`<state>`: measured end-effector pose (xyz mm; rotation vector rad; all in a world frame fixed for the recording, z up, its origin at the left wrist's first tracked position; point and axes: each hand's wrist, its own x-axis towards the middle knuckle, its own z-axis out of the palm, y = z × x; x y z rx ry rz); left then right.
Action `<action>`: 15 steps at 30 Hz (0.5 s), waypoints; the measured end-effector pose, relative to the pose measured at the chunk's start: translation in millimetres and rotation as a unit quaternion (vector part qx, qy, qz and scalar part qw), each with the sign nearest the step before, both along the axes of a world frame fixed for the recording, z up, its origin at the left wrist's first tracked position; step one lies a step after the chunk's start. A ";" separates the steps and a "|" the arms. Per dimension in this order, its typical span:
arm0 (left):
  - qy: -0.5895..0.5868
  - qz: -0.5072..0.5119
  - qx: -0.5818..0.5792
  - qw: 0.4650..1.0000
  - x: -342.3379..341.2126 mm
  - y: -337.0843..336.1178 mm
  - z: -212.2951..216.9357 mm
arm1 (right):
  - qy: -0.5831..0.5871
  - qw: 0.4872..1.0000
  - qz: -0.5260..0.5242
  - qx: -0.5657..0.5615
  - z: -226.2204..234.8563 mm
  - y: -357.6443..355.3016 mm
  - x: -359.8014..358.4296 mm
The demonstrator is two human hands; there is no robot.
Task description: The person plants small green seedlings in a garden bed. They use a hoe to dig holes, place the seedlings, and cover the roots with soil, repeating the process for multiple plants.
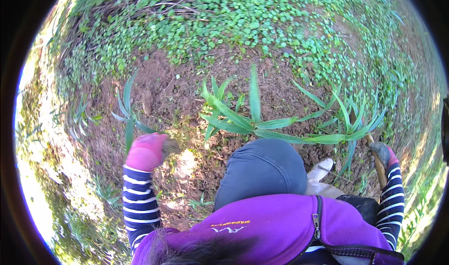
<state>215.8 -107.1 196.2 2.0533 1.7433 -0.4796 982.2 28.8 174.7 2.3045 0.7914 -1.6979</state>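
My left hand (147, 152), in a pink glove, hangs over the soil at left, beside a narrow-leaved green plant (129, 111). Its grey-brown finger side is smeared, so whether it holds anything is unclear. At the right, my right hand (381, 154), in a grey-palmed glove with a pink cuff, is wrapped round a wooden handle (380, 171). The handle's upper end reaches in among the leaves of a long-leaved plant (348, 135); no tool head shows. Another long-leaved plant (252, 125) stands just ahead of my knee.
Brown, loose soil (163, 89) spreads ahead of me, with low leafy ground cover (243, 22) beyond it. Dry twigs (182, 5) lie at the far side. My bent knee (264, 167) and a pale boot (321, 170) are close to the plants. Smaller plants (80, 118) grow at far left.
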 end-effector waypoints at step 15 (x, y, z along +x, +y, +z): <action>-0.046 -0.031 -0.118 0.992 92.0 21.0 -137.0 | 0.017 0.999 0.001 -0.039 1.7 10.1 -25.5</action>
